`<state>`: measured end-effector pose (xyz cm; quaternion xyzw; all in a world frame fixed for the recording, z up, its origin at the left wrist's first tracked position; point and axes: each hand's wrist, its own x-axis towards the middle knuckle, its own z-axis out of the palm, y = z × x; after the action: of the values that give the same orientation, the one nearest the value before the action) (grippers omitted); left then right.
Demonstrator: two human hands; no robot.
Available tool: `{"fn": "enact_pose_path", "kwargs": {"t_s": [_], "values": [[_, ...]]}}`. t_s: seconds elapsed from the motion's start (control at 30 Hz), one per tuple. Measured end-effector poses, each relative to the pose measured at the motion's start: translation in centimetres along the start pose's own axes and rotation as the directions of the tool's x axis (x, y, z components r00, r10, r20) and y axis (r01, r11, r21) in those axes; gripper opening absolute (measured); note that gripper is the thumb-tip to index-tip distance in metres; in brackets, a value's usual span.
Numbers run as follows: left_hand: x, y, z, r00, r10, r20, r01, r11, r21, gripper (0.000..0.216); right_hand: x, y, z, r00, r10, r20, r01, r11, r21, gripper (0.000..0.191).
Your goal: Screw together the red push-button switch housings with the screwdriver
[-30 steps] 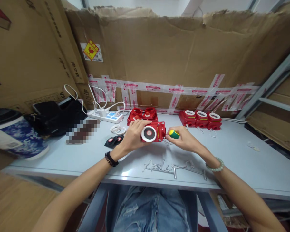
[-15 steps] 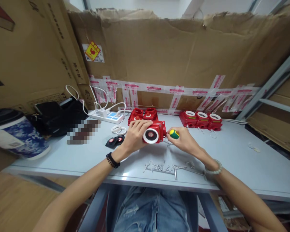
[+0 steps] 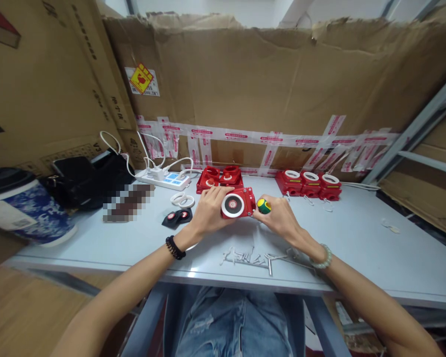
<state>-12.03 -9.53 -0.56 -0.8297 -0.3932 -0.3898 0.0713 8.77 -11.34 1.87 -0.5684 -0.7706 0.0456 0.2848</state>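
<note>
My left hand (image 3: 210, 210) is wrapped round the left side of a red housing (image 3: 248, 197) with a white ring (image 3: 232, 205) and a black round centre on its face. The housing is held up over the table, tilted. In my right hand (image 3: 278, 216) is a screwdriver with a green and yellow handle (image 3: 263, 206), at the housing's right edge. Its tip is hidden by my fingers and the housing. Below, on the table, lie several small screws (image 3: 245, 256) and a metal T-shaped tool (image 3: 270, 265).
Behind are two open red housings (image 3: 209, 179); three more with white rings (image 3: 311, 184) stand right. White rings (image 3: 183, 200) and black parts (image 3: 177, 217) lie left. A power strip (image 3: 167, 179), patterned cup (image 3: 33, 208) and black bag (image 3: 111, 173) stand farther left. Cardboard (image 3: 245, 79) walls the back.
The housing has turned a little in my left hand, its face tipping more upward. My right hand and the screwdriver have shifted slightly left, staying at the housing's right edge.
</note>
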Motion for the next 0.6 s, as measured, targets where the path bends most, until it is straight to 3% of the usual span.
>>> {"fn": "enact_pose_path", "kwargs": {"t_s": [0.17,0.3,0.6], "values": [[0.3,-0.9,-0.5,0.994,-0.103,0.042,0.108,0.985,-0.137,0.062,0.5,0.8,-0.8,0.999,-0.027,0.021,0.029,0.993,-0.118,0.011],[0.5,-1.8,-0.5,0.989,-0.147,0.035,0.151,0.974,-0.167,0.059,0.7,1.5,-0.5,0.984,-0.015,0.180,0.069,0.952,-0.299,0.011],[0.7,-3.0,-1.1,0.985,-0.173,-0.013,0.169,0.973,-0.156,0.064,0.6,2.1,1.1,0.924,-0.069,0.375,0.182,0.944,-0.274,0.019]]}}
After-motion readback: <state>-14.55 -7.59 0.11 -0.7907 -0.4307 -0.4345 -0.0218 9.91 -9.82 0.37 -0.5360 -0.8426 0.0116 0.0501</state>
